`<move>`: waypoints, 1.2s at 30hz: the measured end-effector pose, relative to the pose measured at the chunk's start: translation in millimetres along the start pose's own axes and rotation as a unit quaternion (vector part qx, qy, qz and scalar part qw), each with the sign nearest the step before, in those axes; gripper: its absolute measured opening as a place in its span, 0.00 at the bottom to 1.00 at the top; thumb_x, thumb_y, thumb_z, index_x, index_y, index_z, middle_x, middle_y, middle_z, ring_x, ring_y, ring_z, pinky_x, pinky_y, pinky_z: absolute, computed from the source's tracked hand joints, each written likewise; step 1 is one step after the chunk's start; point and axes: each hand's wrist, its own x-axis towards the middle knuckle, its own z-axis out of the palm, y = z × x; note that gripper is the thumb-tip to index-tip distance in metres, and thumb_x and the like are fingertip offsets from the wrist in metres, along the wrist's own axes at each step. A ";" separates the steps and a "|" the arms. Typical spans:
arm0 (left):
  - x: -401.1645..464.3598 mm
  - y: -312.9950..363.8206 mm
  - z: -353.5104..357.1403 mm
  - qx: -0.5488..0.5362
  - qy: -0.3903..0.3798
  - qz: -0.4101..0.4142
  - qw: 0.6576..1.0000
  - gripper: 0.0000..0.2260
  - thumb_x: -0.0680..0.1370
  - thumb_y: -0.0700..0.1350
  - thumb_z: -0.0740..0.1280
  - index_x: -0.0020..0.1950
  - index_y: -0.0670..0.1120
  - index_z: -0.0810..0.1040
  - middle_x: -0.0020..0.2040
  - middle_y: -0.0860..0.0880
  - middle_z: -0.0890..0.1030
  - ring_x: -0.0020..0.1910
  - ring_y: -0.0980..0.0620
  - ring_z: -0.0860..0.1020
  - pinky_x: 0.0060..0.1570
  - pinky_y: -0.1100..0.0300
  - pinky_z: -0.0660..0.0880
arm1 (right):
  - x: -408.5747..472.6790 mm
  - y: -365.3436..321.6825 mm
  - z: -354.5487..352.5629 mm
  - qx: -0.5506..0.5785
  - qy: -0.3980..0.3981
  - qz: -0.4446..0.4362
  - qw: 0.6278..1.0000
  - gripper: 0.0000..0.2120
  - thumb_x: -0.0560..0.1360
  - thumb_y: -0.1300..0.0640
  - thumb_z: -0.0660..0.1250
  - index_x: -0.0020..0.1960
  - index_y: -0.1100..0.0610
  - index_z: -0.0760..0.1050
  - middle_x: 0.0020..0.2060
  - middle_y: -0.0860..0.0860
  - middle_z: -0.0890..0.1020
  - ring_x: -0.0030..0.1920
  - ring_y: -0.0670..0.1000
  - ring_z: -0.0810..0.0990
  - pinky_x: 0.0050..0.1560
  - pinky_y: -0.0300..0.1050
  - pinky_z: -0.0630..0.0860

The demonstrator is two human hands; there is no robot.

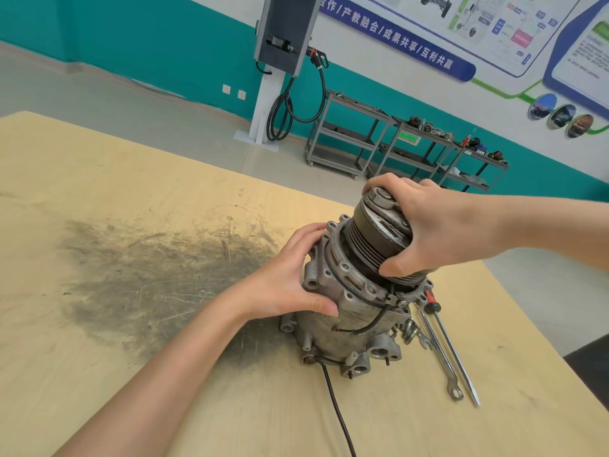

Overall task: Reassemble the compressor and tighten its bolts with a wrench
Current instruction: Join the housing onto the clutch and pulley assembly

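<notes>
A grey metal compressor stands upright on the wooden table, its grooved pulley on top. My left hand grips the left side of the housing just below the flange, thumb across the front. My right hand grips the pulley from the right, fingers over its clutch plate and thumb on the grooves. A black wire trails from the base toward me. Loose bolts lie at the base on the right. A combination wrench lies beside them.
A red-handled screwdriver lies next to the wrench, pointing toward me. A dark grease smear covers the table's middle. Behind the table stand metal shelf carts with parts and a grey wall unit with hanging cables.
</notes>
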 end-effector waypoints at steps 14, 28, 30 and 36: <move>1.3 -8.1 -0.8 0.067 0.004 -0.015 0.998 0.53 0.58 0.69 0.74 0.77 0.58 0.51 0.64 0.78 0.52 0.63 0.80 0.55 0.61 0.78 0.57 | -0.3 17.1 -9.6 -0.015 0.021 -0.176 0.984 0.44 0.58 0.33 0.72 0.69 0.40 0.56 0.59 0.35 0.66 0.63 0.40 0.66 0.59 0.34 0.71; 0.2 -2.6 -1.3 0.087 0.013 -0.025 0.996 0.54 0.59 0.68 0.75 0.77 0.54 0.53 0.58 0.74 0.55 0.65 0.68 0.57 0.67 0.62 0.57 | -4.6 6.9 8.6 0.069 0.061 0.002 0.996 0.41 0.64 0.32 0.72 0.69 0.37 0.55 0.57 0.45 0.70 0.58 0.50 0.67 0.52 0.45 0.70; 0.4 -2.0 -1.2 0.086 0.017 -0.024 0.996 0.54 0.58 0.68 0.76 0.77 0.54 0.54 0.57 0.73 0.56 0.65 0.69 0.58 0.65 0.64 0.58 | -3.7 1.8 9.2 0.094 0.054 0.037 0.993 0.40 0.63 0.32 0.71 0.69 0.37 0.55 0.54 0.45 0.72 0.55 0.51 0.71 0.48 0.45 0.73; 1.8 -2.4 0.9 0.081 0.033 -0.017 0.996 0.51 0.58 0.66 0.76 0.74 0.57 0.55 0.57 0.72 0.56 0.62 0.71 0.57 0.54 0.84 0.56 | 4.6 -5.2 -0.7 0.220 0.001 0.127 0.967 0.33 0.61 0.38 0.74 0.61 0.41 0.63 0.49 0.47 0.79 0.46 0.50 0.81 0.39 0.46 0.80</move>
